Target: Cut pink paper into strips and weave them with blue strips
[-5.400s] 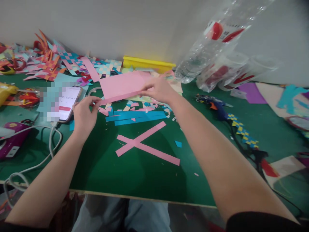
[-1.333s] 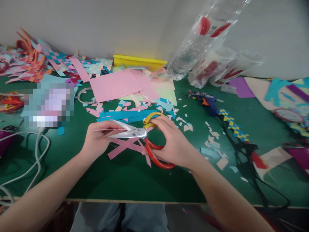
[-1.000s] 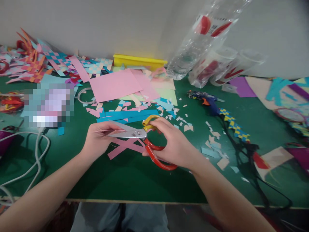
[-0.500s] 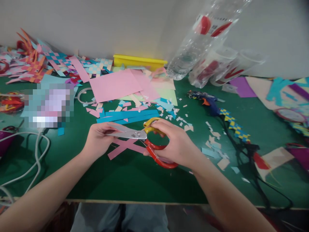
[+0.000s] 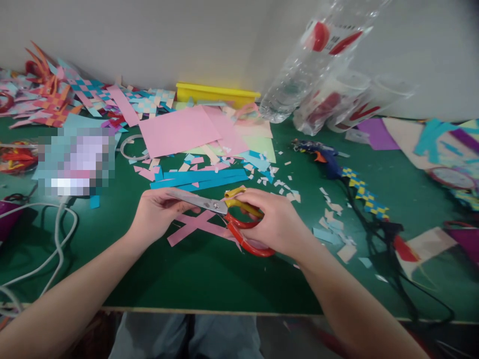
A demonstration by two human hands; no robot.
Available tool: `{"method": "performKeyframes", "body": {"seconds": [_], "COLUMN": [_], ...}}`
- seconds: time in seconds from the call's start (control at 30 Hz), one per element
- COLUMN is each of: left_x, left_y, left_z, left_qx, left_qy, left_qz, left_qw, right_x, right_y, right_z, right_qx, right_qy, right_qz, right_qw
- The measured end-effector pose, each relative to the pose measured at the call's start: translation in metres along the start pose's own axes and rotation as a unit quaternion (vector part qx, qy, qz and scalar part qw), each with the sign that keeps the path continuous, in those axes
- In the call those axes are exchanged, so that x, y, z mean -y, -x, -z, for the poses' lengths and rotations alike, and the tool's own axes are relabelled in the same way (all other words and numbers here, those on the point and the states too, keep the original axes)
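Note:
My right hand (image 5: 275,222) grips a pair of scissors (image 5: 215,205) by its yellow and red handles, with the metal blades pointing left. The blades reach across to my left hand (image 5: 155,212), whose fingers are pinched together beside the tips. A bit of pink paper shows at the left fingers, mostly hidden by the blades and hand. Below the scissors, crossed pink paper strips (image 5: 198,224) lie on the green table (image 5: 187,279). Just beyond the hands are several blue paper strips (image 5: 202,178).
Pink paper sheets (image 5: 179,132) lie farther back, before a yellow tray (image 5: 217,93). Paper scraps (image 5: 333,222) are scattered on the right. A tall plastic bottle (image 5: 303,65) and wrapped cups (image 5: 359,102) stand by the wall. A white cable (image 5: 58,244) winds along the left.
The scissors' yellow handle has dropped closer to the red one, so the blades are more closed and tilt down to the right. Both hands stay in nearly the same place.

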State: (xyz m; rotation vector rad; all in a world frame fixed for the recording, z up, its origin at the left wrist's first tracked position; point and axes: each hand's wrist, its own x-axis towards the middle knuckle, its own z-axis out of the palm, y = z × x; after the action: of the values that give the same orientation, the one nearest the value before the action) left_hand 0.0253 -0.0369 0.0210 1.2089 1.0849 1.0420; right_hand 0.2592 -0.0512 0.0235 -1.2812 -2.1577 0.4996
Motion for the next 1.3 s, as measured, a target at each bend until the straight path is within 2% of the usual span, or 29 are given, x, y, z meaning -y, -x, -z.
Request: {"method": "performKeyframes", "body": {"seconds": [0.1, 0.2, 0.33, 0.4, 0.47, 0.57, 0.67, 0.77, 0.87, 0.97, 1.1, 1.2, 1.3], "left_x": [0.001, 0.002, 0.005, 0.008, 0.010, 0.011, 0.009, 0.009, 0.010, 0.010, 0.007, 0.004, 0.001], "left_y": [0.000, -0.001, -0.002, -0.004, -0.007, -0.010, -0.012, -0.012, -0.011, -0.009, -0.005, -0.001, 0.000], "left_z": [0.001, 0.002, 0.005, 0.007, 0.009, 0.012, 0.014, 0.017, 0.017, 0.015, 0.009, 0.007, 0.006], "left_qx": [0.002, -0.010, -0.037, -0.056, -0.076, -0.101, -0.115, -0.126, -0.126, -0.118, -0.099, -0.071, -0.061], "left_qy": [-0.010, -0.021, -0.049, -0.044, -0.032, -0.023, -0.018, -0.007, 0.009, 0.009, -0.022, -0.037, -0.057], "left_qz": [0.010, 0.022, 0.011, 0.010, 0.023, 0.040, 0.044, 0.041, 0.026, 0.007, -0.016, -0.026, -0.037], "left_qw": [1.000, 0.999, 0.998, 0.997, 0.996, 0.994, 0.992, 0.991, 0.992, 0.993, 0.995, 0.996, 0.996], "right_x": [-0.001, -0.004, -0.021, -0.036, -0.055, -0.083, -0.104, -0.112, -0.104, -0.077, -0.032, -0.012, -0.007], "right_y": [-0.001, -0.003, -0.008, -0.011, -0.013, -0.013, -0.010, -0.008, -0.008, -0.009, -0.006, -0.002, 0.001], "right_z": [0.002, 0.005, 0.011, 0.015, 0.021, 0.028, 0.029, 0.027, 0.023, 0.017, 0.003, -0.005, -0.009], "right_qx": [0.004, -0.001, -0.122, -0.183, -0.215, -0.215, -0.202, -0.181, -0.175, -0.166, -0.080, -0.053, -0.034], "right_qy": [-0.011, -0.053, -0.138, -0.104, -0.006, 0.156, 0.203, 0.232, 0.236, 0.183, 0.087, 0.077, 0.087], "right_qz": [-0.023, -0.083, -0.200, -0.233, -0.256, -0.250, -0.236, -0.255, -0.246, -0.168, -0.063, -0.023, -0.004], "right_qw": [1.000, 0.995, 0.962, 0.949, 0.942, 0.931, 0.929, 0.921, 0.924, 0.954, 0.991, 0.995, 0.996]}}
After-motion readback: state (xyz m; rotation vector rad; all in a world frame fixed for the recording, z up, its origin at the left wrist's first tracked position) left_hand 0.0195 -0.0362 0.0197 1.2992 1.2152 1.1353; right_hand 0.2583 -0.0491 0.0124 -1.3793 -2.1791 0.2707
